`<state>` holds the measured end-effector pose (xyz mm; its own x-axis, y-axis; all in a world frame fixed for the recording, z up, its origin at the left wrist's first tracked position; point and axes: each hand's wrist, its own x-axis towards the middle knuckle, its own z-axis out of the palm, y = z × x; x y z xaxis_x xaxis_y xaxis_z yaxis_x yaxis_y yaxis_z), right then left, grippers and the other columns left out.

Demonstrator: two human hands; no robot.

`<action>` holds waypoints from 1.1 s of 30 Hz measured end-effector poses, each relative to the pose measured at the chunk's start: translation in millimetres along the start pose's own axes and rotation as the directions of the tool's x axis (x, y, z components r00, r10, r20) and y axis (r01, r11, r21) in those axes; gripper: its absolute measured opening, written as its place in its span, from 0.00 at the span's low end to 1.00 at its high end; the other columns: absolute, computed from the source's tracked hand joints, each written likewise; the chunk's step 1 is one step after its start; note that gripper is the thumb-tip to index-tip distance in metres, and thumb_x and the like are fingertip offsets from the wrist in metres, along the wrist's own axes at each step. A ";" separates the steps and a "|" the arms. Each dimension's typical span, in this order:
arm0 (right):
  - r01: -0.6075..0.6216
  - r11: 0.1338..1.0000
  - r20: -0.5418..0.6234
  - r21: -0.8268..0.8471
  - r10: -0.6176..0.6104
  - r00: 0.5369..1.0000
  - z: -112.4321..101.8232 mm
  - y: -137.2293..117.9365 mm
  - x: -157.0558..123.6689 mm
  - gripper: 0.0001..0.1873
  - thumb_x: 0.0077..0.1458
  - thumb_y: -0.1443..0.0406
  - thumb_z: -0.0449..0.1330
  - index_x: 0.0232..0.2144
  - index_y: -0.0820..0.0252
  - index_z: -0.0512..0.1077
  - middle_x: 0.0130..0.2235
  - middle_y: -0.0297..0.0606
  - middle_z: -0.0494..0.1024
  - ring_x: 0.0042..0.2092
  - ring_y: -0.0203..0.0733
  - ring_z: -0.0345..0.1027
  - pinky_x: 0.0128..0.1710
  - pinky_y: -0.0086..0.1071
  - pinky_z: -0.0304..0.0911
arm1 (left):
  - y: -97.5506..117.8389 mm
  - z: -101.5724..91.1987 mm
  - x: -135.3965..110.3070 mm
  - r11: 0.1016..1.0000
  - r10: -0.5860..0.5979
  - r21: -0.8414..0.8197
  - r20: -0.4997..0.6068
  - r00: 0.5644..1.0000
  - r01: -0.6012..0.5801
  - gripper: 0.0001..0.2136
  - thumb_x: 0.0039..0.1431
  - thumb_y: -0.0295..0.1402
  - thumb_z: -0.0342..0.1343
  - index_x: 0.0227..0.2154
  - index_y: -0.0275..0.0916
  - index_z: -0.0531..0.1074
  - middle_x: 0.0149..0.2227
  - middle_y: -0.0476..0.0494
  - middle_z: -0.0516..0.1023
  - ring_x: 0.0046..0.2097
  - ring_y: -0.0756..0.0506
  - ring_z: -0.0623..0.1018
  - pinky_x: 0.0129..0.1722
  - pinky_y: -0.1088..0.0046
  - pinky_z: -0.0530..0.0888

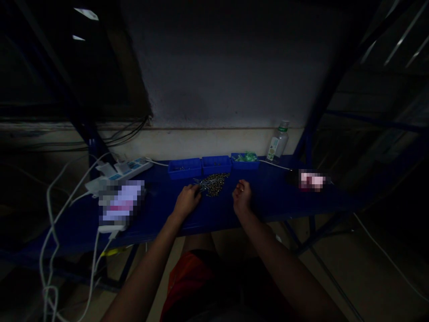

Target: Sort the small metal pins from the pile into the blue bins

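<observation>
A pile of small metal parts [212,182] lies on the blue table [268,197] in front of three blue bins. My left hand [187,200] rests at the pile's left edge with its fingers curled into the parts. My right hand [241,196] sits just right of the pile, fingers curled in a loose pinch; what it holds, if anything, is too small to make out. A ring shows on one of its fingers.
Three blue bins [184,168] [216,164] [245,160] line the back; the right one holds green pieces. A plastic bottle [277,143] stands at the back right. A white power strip [120,172] with cables lies left, next to a lit screen [120,203].
</observation>
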<state>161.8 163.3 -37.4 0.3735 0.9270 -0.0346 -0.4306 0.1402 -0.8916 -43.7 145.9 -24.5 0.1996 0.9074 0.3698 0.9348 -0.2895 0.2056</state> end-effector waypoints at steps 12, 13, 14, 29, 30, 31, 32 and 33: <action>0.682 0.548 0.768 -0.484 -0.109 0.632 -2.2 -1.3 -32.4 0.06 0.51 0.66 0.54 0.32 0.57 0.70 0.27 0.32 0.74 0.30 0.34 0.67 0.31 0.26 0.59 | 2.7 -0.1 -5.6 0.997 0.077 -0.025 0.001 0.997 -0.077 0.14 0.57 0.31 0.46 0.46 0.40 0.69 0.40 0.41 0.72 0.42 0.42 0.69 0.44 0.67 0.64; 0.682 0.543 0.763 -0.490 -0.112 0.637 -2.2 -1.9 -32.9 0.06 0.52 0.67 0.53 0.32 0.57 0.70 0.28 0.33 0.74 0.30 0.34 0.67 0.31 0.25 0.59 | 2.5 -0.4 -5.6 0.995 0.092 -0.042 0.007 0.996 -0.092 0.14 0.57 0.31 0.46 0.45 0.40 0.69 0.40 0.41 0.72 0.42 0.43 0.69 0.44 0.67 0.64; 0.677 0.545 0.757 -0.495 -0.113 0.644 -2.3 -2.5 -33.0 0.06 0.52 0.67 0.53 0.32 0.57 0.70 0.28 0.33 0.74 0.30 0.34 0.67 0.31 0.25 0.59 | 2.3 -0.8 -5.5 0.993 0.106 -0.059 0.013 0.994 -0.105 0.14 0.57 0.31 0.46 0.45 0.40 0.69 0.40 0.42 0.72 0.42 0.43 0.69 0.44 0.67 0.65; 0.679 0.544 0.751 -0.493 -0.128 0.647 -5.4 -4.3 -34.3 0.08 0.54 0.65 0.51 0.31 0.58 0.70 0.28 0.33 0.74 0.30 0.35 0.68 0.31 0.25 0.59 | 2.9 0.0 -6.9 0.987 0.102 -0.120 -0.013 0.995 -0.103 0.14 0.57 0.34 0.47 0.45 0.41 0.69 0.39 0.42 0.72 0.42 0.43 0.69 0.42 0.67 0.65; 0.680 0.544 0.753 -0.493 -0.126 0.646 -5.5 -4.3 -34.3 0.08 0.54 0.65 0.51 0.31 0.58 0.70 0.28 0.33 0.75 0.30 0.35 0.68 0.31 0.25 0.59 | 2.8 0.6 -6.8 0.987 0.101 -0.122 -0.023 0.995 -0.103 0.15 0.57 0.34 0.48 0.46 0.41 0.69 0.39 0.42 0.71 0.42 0.43 0.69 0.43 0.67 0.65; 0.680 0.544 0.753 -0.492 -0.125 0.646 -5.5 -4.3 -34.2 0.08 0.54 0.65 0.51 0.31 0.58 0.70 0.28 0.33 0.75 0.30 0.35 0.68 0.31 0.25 0.59 | 2.5 1.2 -6.6 0.987 0.101 -0.123 -0.030 0.994 -0.104 0.15 0.57 0.34 0.47 0.47 0.40 0.68 0.39 0.41 0.71 0.42 0.43 0.69 0.43 0.67 0.65; 0.680 0.546 0.754 -0.490 -0.126 0.645 -5.5 -4.3 -34.1 0.08 0.54 0.65 0.51 0.31 0.58 0.70 0.28 0.33 0.75 0.30 0.35 0.68 0.31 0.25 0.59 | 2.2 1.8 -6.3 0.987 0.102 -0.120 -0.034 0.994 -0.105 0.15 0.57 0.34 0.47 0.46 0.40 0.68 0.40 0.41 0.71 0.42 0.43 0.69 0.43 0.67 0.65; 0.681 0.548 0.755 -0.486 -0.129 0.643 -5.4 -4.4 -34.0 0.08 0.54 0.65 0.51 0.31 0.57 0.70 0.28 0.33 0.75 0.30 0.35 0.68 0.31 0.25 0.59 | 1.9 2.3 -6.0 0.988 0.101 -0.115 -0.032 0.994 -0.104 0.15 0.57 0.34 0.47 0.46 0.39 0.69 0.39 0.40 0.71 0.42 0.43 0.69 0.43 0.67 0.65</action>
<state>155.4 129.3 -34.8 -0.3252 0.8404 0.4335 0.4171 0.5389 -0.7318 -42.5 140.6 -28.4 0.2837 0.8633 0.4175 0.8690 -0.4155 0.2686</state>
